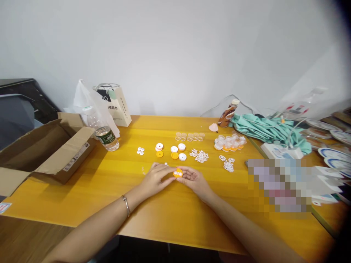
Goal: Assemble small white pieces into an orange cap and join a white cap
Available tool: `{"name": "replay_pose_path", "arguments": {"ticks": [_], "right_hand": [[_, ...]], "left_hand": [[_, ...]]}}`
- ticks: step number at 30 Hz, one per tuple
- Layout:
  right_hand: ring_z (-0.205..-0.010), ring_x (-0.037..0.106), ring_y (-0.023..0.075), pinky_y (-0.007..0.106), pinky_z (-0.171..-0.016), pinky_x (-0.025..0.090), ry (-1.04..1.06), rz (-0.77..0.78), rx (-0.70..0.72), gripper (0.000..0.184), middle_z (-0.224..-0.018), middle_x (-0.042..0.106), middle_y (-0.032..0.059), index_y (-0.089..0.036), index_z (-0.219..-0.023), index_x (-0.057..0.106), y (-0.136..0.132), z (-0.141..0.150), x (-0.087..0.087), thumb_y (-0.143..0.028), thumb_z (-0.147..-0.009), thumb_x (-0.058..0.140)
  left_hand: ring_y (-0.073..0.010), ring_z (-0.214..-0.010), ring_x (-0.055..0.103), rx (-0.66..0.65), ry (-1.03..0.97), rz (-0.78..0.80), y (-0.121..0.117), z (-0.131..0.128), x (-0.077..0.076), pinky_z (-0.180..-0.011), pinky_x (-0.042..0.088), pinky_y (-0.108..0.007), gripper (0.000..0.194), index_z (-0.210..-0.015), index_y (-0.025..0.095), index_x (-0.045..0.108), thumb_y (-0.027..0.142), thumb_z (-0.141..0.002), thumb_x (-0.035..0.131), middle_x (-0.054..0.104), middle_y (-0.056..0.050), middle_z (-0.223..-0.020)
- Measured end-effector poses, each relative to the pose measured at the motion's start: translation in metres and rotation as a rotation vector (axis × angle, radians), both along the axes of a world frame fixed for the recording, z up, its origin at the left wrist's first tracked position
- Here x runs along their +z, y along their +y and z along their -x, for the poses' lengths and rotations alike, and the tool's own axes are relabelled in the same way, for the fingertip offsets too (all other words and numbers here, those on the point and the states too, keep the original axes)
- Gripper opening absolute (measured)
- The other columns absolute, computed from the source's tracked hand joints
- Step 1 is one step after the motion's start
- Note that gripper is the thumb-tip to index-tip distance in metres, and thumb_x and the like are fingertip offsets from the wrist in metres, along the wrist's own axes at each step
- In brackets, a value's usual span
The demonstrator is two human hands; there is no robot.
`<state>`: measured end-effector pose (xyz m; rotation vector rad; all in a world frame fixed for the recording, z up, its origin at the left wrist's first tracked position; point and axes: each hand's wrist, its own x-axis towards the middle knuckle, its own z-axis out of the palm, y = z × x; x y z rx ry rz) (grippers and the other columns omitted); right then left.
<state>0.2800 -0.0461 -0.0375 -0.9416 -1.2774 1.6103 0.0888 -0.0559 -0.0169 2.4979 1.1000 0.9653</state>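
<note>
Between my two hands is a small round orange disc with white pieces on its face. The fingertips of my left hand pinch its left edge, and my right hand grips the right edge. Just beyond lie white and orange round discs in small groups. White openwork plastic pieces are heaped to their right, with a smaller group of similar pieces further right. Several small white round parts rest to the left. Clear round cups stand in rows behind.
Clear-topped orange items cluster at the right, before a brown drink bottle and teal cloth. An open cardboard box, a water bottle and a paper bag stand left. A blurred-out patch covers something at right.
</note>
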Motion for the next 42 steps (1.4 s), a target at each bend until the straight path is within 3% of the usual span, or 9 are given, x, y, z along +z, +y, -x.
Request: {"name": "replay_pose_path", "arguments": {"ticks": [6, 12, 19, 25, 27, 29, 32, 37, 42], "right_hand": [[-0.076, 0.063, 0.0137, 0.031, -0.079, 0.050, -0.049, 0.013, -0.052, 0.042, -0.084, 0.069, 0.0025, -0.019, -0.097, 0.063, 0.004, -0.003, -0.004, -0.026, -0.058, 0.076], [-0.073, 0.063, 0.0139, 0.032, -0.078, 0.050, -0.077, -0.020, -0.042, 0.042, -0.082, 0.068, 0.0024, -0.020, -0.096, 0.063, 0.003, -0.002, -0.004, -0.029, -0.057, 0.076], [-0.072, 0.062, 0.0131, 0.032, -0.078, 0.049, -0.064, -0.010, -0.017, 0.043, -0.081, 0.068, 0.0021, -0.019, -0.094, 0.063, 0.003, -0.002, -0.008, -0.029, -0.055, 0.077], [-0.070, 0.061, 0.0117, 0.029, -0.077, 0.049, -0.036, 0.009, -0.058, 0.042, -0.077, 0.067, 0.0004, -0.019, -0.094, 0.063, 0.002, -0.007, 0.001, -0.026, -0.055, 0.077], [-0.069, 0.061, 0.0115, 0.029, -0.076, 0.049, -0.033, -0.014, -0.108, 0.041, -0.077, 0.067, 0.0002, -0.019, -0.096, 0.063, 0.001, -0.009, 0.009, -0.026, -0.057, 0.076], [-0.070, 0.061, 0.0119, 0.029, -0.076, 0.050, -0.035, -0.055, -0.152, 0.041, -0.077, 0.067, 0.0001, -0.020, -0.098, 0.063, -0.001, -0.010, 0.018, -0.026, -0.059, 0.074], [-0.071, 0.062, 0.0125, 0.030, -0.076, 0.051, -0.044, -0.080, -0.154, 0.041, -0.077, 0.067, -0.0006, -0.023, -0.099, 0.063, -0.005, -0.009, 0.026, -0.026, -0.060, 0.074], [-0.070, 0.063, 0.0135, 0.031, -0.074, 0.052, -0.050, -0.088, -0.153, 0.038, -0.077, 0.068, 0.0006, -0.022, -0.096, 0.064, -0.009, -0.007, 0.028, -0.027, -0.059, 0.074], [-0.067, 0.062, 0.0122, 0.028, -0.072, 0.052, -0.050, -0.073, -0.160, 0.037, -0.074, 0.068, -0.0002, -0.021, -0.093, 0.064, -0.010, -0.008, 0.030, -0.024, -0.058, 0.075]], "left_hand": [[-0.0179, -0.095, 0.059, 0.156, -0.106, 0.104, 0.028, 0.000, 0.007, -0.087, 0.041, -0.032, 0.027, -0.106, 0.020, 0.059, 0.032, -0.083, 0.050, 0.065, -0.007, -0.103], [-0.0213, -0.108, 0.051, 0.103, 0.114, 0.174, 0.089, -0.029, 0.036, -0.094, 0.037, -0.033, 0.033, -0.113, 0.017, 0.054, 0.027, -0.082, 0.050, 0.059, -0.008, -0.113], [-0.0262, -0.103, 0.054, 0.076, 0.108, 0.262, 0.127, -0.063, 0.025, -0.094, 0.037, -0.039, 0.031, -0.100, 0.015, 0.061, 0.012, -0.069, 0.060, 0.062, -0.012, -0.105], [-0.0173, -0.096, 0.058, -0.014, -0.113, 0.405, 0.101, -0.042, 0.043, -0.081, 0.047, -0.029, 0.037, -0.120, 0.016, 0.048, 0.019, -0.083, 0.048, 0.060, -0.011, -0.110], [-0.0167, -0.093, 0.059, -0.217, -0.454, 0.660, 0.081, -0.027, 0.050, -0.079, 0.047, -0.029, 0.043, -0.127, 0.020, 0.042, 0.023, -0.085, 0.048, 0.060, -0.011, -0.109], [-0.0182, -0.098, 0.058, -0.302, -0.658, 0.828, 0.059, -0.014, 0.052, -0.082, 0.047, -0.030, 0.037, -0.120, 0.022, 0.051, 0.025, -0.083, 0.052, 0.059, -0.010, -0.113], [-0.0193, -0.101, 0.056, -0.251, -0.782, 0.925, 0.035, -0.001, 0.046, -0.085, 0.047, -0.031, 0.031, -0.111, 0.021, 0.059, 0.026, -0.080, 0.058, 0.059, -0.009, -0.113], [-0.0190, -0.101, 0.057, -0.211, -0.797, 0.879, 0.020, 0.001, 0.030, -0.086, 0.047, -0.033, 0.026, -0.105, 0.020, 0.062, 0.027, -0.080, 0.059, 0.056, -0.009, -0.120], [-0.0198, -0.106, 0.054, -0.272, -0.708, 0.689, 0.016, -0.005, 0.031, -0.089, 0.044, -0.033, 0.022, -0.102, 0.018, 0.061, 0.024, -0.081, 0.057, 0.058, -0.010, -0.114]]}}
